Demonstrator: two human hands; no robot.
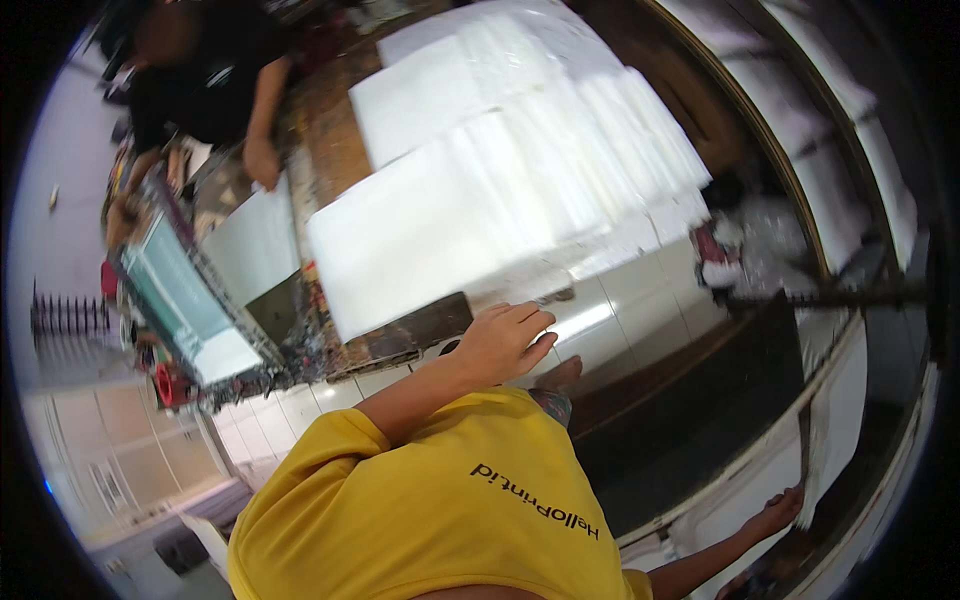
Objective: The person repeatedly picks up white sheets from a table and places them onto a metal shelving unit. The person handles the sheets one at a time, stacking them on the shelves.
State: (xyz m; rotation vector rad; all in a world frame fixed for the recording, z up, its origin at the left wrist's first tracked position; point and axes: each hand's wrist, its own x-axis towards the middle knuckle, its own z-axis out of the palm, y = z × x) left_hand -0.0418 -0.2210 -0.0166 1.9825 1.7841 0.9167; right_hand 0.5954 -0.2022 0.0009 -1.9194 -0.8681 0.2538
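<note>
My left hand [505, 345] hovers by the near edge of the work table, its fingers loosely stretched and thumb apart, with nothing in it. Just beyond it, white flat sheets [420, 225] lie in overlapping rows across the table. Far out to the lower right, my right hand [775, 513] reaches to a rack, its fingers closed at the lower end of a white sheet [838, 420]. The picture is somewhat blurred, and the fingertips there are hard to make out.
At the upper left a person in a dark top [215, 75] works with both hands at a screen-printing frame [180, 290]. Racks with white sheets [815, 180] stand on the right. Clear plastic wrapping [770, 240] lies beside them. White floor tiles [620, 310] show below the table.
</note>
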